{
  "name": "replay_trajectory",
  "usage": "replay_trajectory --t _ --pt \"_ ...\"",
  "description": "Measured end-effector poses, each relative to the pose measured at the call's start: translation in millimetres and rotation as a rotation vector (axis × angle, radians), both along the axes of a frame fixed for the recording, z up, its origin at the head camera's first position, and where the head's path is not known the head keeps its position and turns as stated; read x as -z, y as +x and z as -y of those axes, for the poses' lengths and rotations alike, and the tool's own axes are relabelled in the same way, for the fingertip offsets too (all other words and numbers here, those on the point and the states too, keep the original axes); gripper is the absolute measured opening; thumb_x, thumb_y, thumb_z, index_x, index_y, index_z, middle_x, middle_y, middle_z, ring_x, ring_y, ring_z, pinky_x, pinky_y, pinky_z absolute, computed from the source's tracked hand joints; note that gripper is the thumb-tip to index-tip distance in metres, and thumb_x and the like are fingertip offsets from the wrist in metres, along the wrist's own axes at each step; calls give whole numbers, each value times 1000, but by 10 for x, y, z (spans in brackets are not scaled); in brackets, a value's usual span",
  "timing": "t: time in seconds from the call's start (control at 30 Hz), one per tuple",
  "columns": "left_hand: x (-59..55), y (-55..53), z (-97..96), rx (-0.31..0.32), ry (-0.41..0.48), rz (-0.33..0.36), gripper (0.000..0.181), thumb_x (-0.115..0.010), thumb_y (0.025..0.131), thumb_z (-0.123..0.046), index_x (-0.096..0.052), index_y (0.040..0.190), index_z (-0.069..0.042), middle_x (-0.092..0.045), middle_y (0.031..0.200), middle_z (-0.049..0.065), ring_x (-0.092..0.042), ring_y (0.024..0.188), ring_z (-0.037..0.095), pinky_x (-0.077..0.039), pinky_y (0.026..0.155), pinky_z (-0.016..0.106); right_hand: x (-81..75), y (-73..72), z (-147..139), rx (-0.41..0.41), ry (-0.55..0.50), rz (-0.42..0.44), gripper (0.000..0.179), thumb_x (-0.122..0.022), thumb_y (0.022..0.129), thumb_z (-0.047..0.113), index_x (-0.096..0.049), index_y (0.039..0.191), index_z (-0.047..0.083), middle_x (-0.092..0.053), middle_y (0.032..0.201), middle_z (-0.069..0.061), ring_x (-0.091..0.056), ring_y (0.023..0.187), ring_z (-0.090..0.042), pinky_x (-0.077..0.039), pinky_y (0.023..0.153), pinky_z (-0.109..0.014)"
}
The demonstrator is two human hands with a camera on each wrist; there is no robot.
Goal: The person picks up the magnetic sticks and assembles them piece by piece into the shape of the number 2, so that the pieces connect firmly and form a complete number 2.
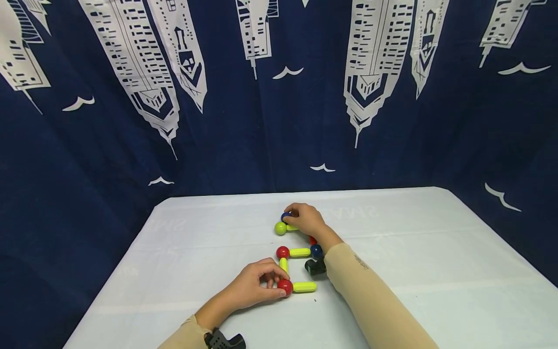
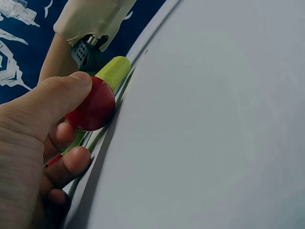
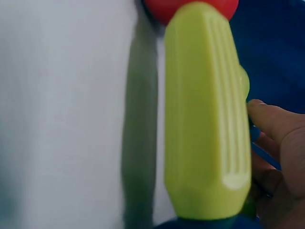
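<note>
A zigzag of magnetic balls and yellow-green rods lies on the table. In the head view my left hand (image 1: pixel 255 286) pinches the near red ball (image 1: pixel 285 288) between thumb and fingers; a yellow-green rod (image 1: pixel 304 287) sticks out to its right. The left wrist view shows my thumb on this red ball (image 2: pixel 97 107). At the far end, my right hand (image 1: pixel 307 220) pinches a blue piece (image 1: pixel 286 216), partly hidden by the fingers, right behind a lime ball (image 1: pixel 281 228). Another yellow-green rod (image 3: pixel 205 109) fills the right wrist view, with my right fingers beyond it.
Between the hands lie a second red ball (image 1: pixel 282 252), a rod (image 1: pixel 300 252) and a dark blue ball (image 1: pixel 316 250). A red rod (image 1: pixel 312 240) shows partly under the right wrist. Behind the white table (image 1: pixel 196 242) hangs a navy cloth (image 1: pixel 261 145) with white building prints.
</note>
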State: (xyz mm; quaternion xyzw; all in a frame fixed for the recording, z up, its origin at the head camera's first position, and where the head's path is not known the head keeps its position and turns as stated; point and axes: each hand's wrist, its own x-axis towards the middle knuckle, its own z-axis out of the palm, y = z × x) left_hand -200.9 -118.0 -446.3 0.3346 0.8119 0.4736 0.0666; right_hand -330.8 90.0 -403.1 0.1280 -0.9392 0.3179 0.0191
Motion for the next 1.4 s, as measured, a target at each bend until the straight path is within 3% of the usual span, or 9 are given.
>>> replay_trajectory --t 0.37,0.57,0.73,0.97,1.13,1.4 --pt "1 3 -6 -5 0 -4 24 -82 83 -25 -72 105 -27 -64 91 -1 -58 74 9 -50 71 22 -172 236 -39 -18 -120 -78 34 -71 92 31 -67 123 18 -70 113 -4 -63 106 -22 -52 87 -40" --pt "-2 5 -11 -6 -5 23 24 -81 84 -25 -72 106 -26 -63 91 0 -57 74 7 -49 70 21 -212 492 -179 -34 -193 -116 31 -72 92 29 -68 121 18 -70 114 -2 -64 104 -21 -53 86 -39" --pt "-3 9 -18 -1 2 18 24 -82 84 -24 -73 106 -25 -64 91 1 -56 73 6 -49 69 21 -238 776 -332 -103 -247 -141 30 -73 91 25 -68 120 18 -71 112 0 -64 97 -17 -53 87 -35" --pt "-14 13 -22 -3 6 5 24 -82 84 -24 -73 106 -25 -64 91 1 -56 73 5 -49 69 21 -189 1096 -537 -218 -279 -102 30 -75 90 22 -69 118 17 -70 108 0 -63 88 -13 -55 76 -27" --pt "-9 9 -28 -2 6 2 24 -82 84 -25 -72 105 -25 -64 90 1 -56 73 4 -49 69 22 -92 1254 -703 -291 -296 -68 29 -75 90 21 -68 118 16 -70 107 -2 -62 86 -11 -54 76 -23" --pt "16 -4 -23 -10 -9 14 24 -82 84 -25 -73 106 -25 -63 91 -1 -56 74 4 -49 69 21 119 1343 -941 -352 -352 125 26 -71 92 18 -65 118 13 -66 103 -4 -59 83 -10 -52 70 -22"
